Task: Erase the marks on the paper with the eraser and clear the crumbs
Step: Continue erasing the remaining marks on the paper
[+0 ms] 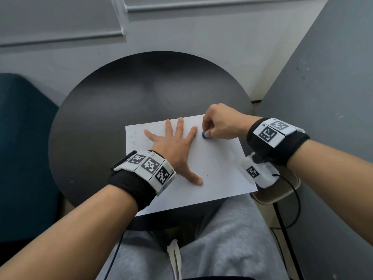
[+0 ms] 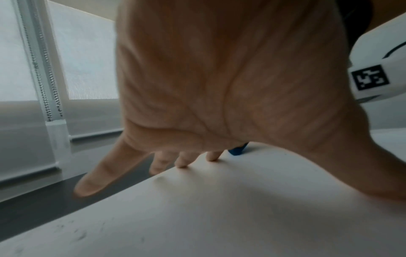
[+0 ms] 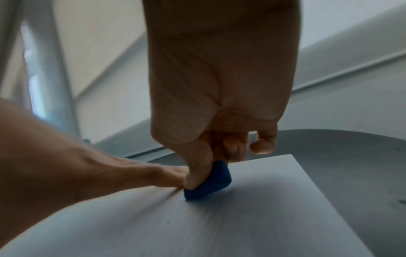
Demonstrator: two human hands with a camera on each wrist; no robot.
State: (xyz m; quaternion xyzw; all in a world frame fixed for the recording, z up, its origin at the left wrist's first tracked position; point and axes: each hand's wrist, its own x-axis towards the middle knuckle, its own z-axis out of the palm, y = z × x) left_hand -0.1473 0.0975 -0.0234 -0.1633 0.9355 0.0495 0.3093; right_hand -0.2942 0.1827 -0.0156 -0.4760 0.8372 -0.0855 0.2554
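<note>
Hands flanking pinched eraser

no legible text, wrist bands show only coded squares

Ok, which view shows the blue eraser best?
The right wrist view: the eraser is large and near centre, pinched by the right hand and touching the paper. The head view shows it small; the left wrist view shows only a sliver behind the left hand.

Blue eraser on white paper
</note>
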